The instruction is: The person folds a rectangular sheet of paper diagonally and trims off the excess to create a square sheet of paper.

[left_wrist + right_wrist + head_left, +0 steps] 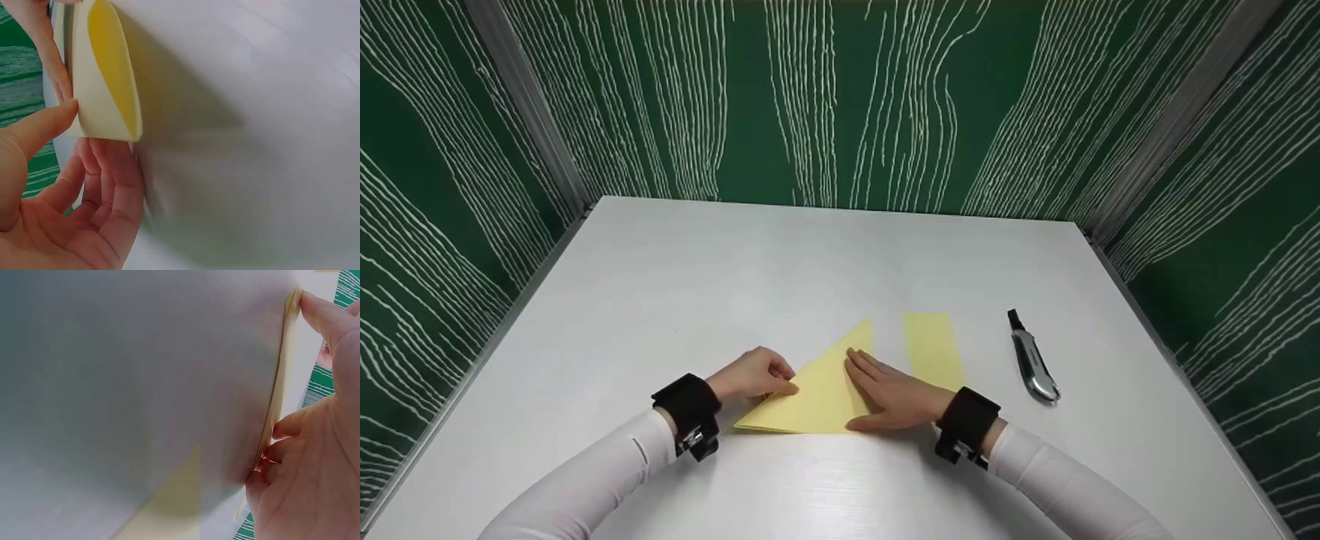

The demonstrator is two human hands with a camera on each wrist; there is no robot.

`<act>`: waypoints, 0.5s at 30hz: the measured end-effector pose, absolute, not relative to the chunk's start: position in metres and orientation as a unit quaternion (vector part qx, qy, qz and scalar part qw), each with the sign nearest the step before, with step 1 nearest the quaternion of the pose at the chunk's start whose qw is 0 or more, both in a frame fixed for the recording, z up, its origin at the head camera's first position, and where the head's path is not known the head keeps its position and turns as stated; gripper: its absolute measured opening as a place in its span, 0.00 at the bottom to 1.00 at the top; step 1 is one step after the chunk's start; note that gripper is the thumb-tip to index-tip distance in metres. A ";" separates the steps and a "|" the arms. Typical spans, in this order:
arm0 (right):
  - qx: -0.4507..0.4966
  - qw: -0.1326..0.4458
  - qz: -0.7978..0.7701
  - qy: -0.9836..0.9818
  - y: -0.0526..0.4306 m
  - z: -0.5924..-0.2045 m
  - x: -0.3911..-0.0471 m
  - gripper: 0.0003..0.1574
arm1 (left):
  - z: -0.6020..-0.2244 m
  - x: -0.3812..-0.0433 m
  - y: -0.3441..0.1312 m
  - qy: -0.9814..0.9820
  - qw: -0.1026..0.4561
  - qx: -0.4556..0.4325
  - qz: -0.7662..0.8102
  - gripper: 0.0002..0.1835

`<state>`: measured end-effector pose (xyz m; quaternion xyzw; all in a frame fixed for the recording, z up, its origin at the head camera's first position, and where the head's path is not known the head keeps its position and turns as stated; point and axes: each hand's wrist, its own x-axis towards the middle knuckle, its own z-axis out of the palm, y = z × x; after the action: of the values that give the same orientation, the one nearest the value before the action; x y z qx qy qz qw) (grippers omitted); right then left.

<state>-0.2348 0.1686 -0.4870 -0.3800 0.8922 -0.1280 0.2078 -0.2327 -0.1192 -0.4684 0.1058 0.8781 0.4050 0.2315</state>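
A folded sheet of yellow paper [819, 394] lies on the white table as a triangle, its long slanted edge facing the left. My left hand [754, 373] pinches that slanted edge; in the left wrist view the thumb [53, 124] is on the top layer and the fingers are under the edge. The layers stand slightly apart there, showing a deeper yellow inside. Spread over the paper's right side, my right hand [898, 394] presses it with extended fingers, thumb near the bottom edge. In the right wrist view its fingertips [286, 427] rest along the paper's edge.
A yellow paper strip [933, 346] lies just beyond my right hand. Farther right is a grey and black utility knife [1034, 366]. Green panels with white wavy lines [877, 105] wall the table's back and sides.
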 end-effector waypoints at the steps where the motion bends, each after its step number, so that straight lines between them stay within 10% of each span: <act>1: -0.379 0.209 -0.127 0.893 0.169 -0.487 -0.235 0.64 | -0.468 -0.233 -0.120 0.880 0.233 0.110 0.399 0.13; 15: -0.380 0.206 -0.130 0.892 0.170 -0.490 -0.237 0.65 | -0.474 -0.232 -0.131 0.875 0.254 0.147 0.386 0.12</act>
<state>-0.2367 0.1703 -0.4904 -0.3802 0.8921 -0.1303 0.2064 -0.2316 -0.1313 -0.4745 0.1473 0.8748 0.3856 0.2536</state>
